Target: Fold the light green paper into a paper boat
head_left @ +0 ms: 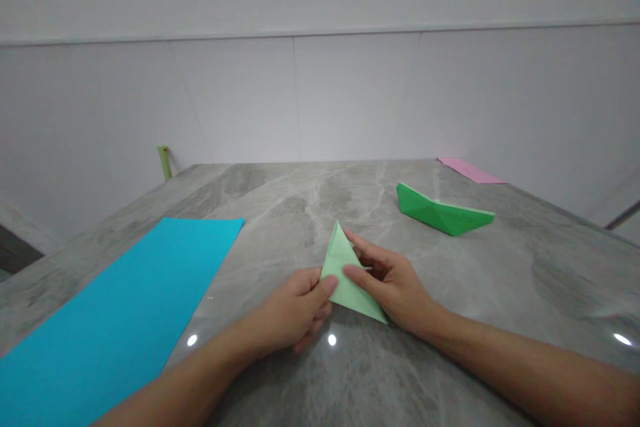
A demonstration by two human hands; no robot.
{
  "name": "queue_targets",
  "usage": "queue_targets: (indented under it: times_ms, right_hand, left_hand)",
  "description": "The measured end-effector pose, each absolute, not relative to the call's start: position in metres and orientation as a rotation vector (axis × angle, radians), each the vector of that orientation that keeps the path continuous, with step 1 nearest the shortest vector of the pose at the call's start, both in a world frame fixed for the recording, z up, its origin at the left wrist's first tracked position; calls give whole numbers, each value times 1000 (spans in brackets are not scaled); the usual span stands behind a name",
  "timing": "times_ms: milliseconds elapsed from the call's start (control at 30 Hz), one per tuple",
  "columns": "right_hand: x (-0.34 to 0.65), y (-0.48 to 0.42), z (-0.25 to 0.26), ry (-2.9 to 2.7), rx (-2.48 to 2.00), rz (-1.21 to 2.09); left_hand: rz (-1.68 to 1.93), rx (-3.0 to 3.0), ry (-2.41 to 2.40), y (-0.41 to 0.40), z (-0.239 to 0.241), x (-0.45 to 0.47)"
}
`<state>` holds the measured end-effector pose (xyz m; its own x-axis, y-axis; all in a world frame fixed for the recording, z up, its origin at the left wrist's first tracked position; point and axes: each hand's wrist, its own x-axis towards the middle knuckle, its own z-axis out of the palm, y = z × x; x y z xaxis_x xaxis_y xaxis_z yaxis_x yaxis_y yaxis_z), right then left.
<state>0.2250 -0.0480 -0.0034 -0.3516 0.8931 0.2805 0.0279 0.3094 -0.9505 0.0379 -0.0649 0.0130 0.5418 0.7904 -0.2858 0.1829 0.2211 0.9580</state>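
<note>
A light green folded paper [347, 269], triangular with one point facing away from me, is held just above the table between both hands. My left hand [303, 310] pinches its left edge, thumb on top and fingers curled beneath. On the other side, my right hand [393, 280] grips the right edge, its thumb lying on the upper face and its fingers behind the paper. Parts of the fingers on both hands are hidden by the paper. A darker green folded paper boat [440, 212] rests beyond my right hand.
A large blue sheet [135, 307] lies flat along the left side. Near the far right edge of the grey marbled table [310, 200] is a pink sheet [473, 171]. A white wall [300, 100] stands behind the table, and a thin green object [165, 163] shows past its far left corner.
</note>
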Motion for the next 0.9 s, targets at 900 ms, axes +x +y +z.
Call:
queue_targets:
  times_ms: [900]
  right_hand:
    - [217, -46, 3, -1513, -848, 1561]
  left_hand:
    - [608, 1411, 1102, -60, 15, 37]
